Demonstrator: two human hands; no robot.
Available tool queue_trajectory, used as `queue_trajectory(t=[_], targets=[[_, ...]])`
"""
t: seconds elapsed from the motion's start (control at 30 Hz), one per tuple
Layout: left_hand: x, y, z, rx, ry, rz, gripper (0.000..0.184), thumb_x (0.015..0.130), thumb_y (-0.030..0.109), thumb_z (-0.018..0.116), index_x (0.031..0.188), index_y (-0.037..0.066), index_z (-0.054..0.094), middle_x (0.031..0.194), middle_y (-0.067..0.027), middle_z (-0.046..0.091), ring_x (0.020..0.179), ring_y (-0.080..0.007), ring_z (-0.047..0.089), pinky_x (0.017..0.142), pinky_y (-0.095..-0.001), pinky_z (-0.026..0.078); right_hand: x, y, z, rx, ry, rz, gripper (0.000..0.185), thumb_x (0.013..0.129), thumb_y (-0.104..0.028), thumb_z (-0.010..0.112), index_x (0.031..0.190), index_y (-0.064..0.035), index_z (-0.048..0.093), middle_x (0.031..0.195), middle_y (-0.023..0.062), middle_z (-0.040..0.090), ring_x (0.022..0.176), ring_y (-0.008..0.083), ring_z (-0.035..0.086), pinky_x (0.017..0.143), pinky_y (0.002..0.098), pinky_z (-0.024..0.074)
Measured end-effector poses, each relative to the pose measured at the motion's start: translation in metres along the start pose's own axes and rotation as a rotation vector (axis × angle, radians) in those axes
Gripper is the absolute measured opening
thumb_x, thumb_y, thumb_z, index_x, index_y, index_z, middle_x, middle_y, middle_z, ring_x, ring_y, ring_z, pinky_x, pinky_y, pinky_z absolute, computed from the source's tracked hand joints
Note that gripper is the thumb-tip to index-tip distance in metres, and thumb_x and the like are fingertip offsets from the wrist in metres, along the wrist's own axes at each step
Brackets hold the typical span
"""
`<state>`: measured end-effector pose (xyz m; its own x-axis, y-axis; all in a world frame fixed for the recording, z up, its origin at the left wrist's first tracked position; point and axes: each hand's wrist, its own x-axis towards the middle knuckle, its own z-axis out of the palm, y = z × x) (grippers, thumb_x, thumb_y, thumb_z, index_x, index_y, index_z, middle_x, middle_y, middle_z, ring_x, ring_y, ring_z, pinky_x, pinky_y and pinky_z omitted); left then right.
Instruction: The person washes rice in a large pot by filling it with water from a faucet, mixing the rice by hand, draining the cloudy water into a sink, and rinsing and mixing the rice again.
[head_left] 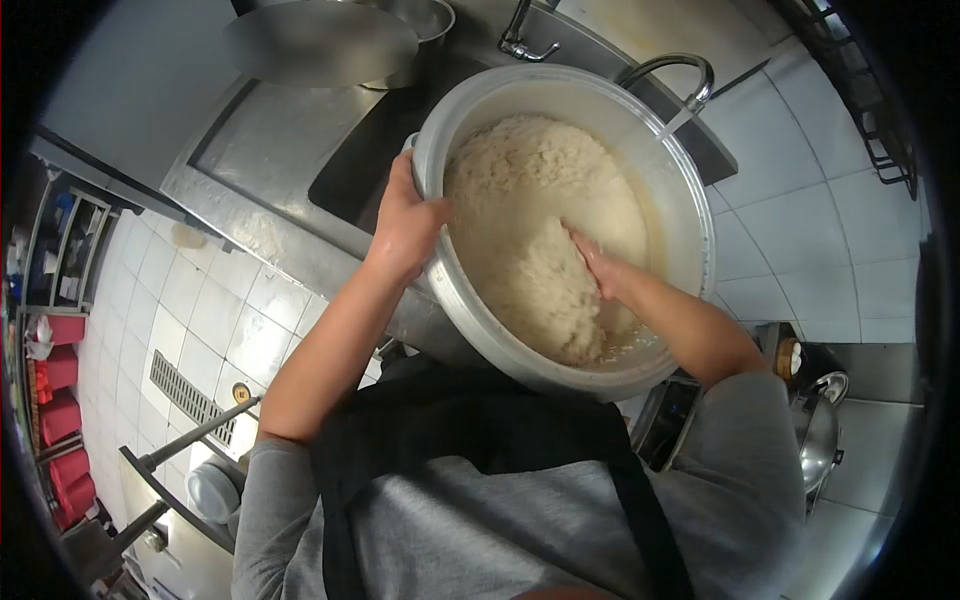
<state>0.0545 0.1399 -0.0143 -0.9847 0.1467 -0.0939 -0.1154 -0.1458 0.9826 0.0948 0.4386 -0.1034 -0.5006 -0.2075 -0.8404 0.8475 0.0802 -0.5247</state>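
Observation:
A large metal pot is tilted toward me over the sink, with a mass of wet, whitish rice and cloudy water inside. My left hand grips the pot's left rim, thumb over the edge and fingers on the outer side. Inside the pot, my right hand reaches into the rice from the right. Its visible fingers are stretched out, while the rest are sunk in the grains and water. Water runs from a curved faucet into the pot near its far right rim.
A metal counter extends to the left of the sink. At the top are a blurred round metal lid and a second tap. Red bins stand on shelving at far left; metal pans are at right.

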Motion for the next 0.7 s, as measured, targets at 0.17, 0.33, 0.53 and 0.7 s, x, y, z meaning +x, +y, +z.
queue_trajectory(t=[0.17,0.33,0.53,0.7], targets=[[0.001,0.001,-0.002,0.056,-0.009,-0.006,0.068,0.063,-0.005,0.054,0.128,0.000,0.034,0.110,-0.0157,0.051,0.100,-0.0249,0.052,0.089,-0.0324,0.040,-0.019,-0.109,0.027,-0.557,0.335,-0.290,0.068,0.084,-0.056,0.048,0.133,-0.0098,0.036,0.137,0.0121,0.038,0.120,0.0273,0.043,0.098,0.0413,0.0364],[0.014,-0.035,-0.011,0.113,-0.002,0.097,0.083,0.062,0.000,0.060,0.135,-0.009,0.022,0.127,-0.0228,0.043,0.118,-0.0290,0.043,0.099,-0.0319,0.034,0.088,-0.174,-0.053,-1.071,0.362,-1.312,0.037,0.087,-0.034,0.050,0.094,-0.0011,0.065,0.091,0.0135,0.065,0.083,0.0260,0.060,0.072,0.0348,0.0457],[-0.005,0.011,-0.010,0.270,0.042,-0.010,0.077,0.062,0.008,0.063,0.131,-0.005,0.029,0.120,-0.0243,0.048,0.116,-0.0317,0.045,0.097,-0.0344,0.034,0.068,-0.180,0.092,-1.199,0.217,-0.642,0.069,0.063,-0.034,0.075,0.120,-0.0026,0.052,0.121,0.0169,0.053,0.112,0.0276,0.050,0.093,0.0359,0.0408],[-0.001,-0.006,-0.010,0.163,0.021,0.023,0.073,0.061,0.008,0.067,0.125,-0.002,0.035,0.108,-0.0186,0.053,0.103,-0.0255,0.051,0.090,-0.0321,0.039,0.099,-0.131,0.062,-1.683,-0.073,-0.412,0.087,0.050,-0.038,0.081,0.123,-0.0030,0.049,0.129,0.0179,0.046,0.118,0.0337,0.044,0.098,0.0359,0.0365]])
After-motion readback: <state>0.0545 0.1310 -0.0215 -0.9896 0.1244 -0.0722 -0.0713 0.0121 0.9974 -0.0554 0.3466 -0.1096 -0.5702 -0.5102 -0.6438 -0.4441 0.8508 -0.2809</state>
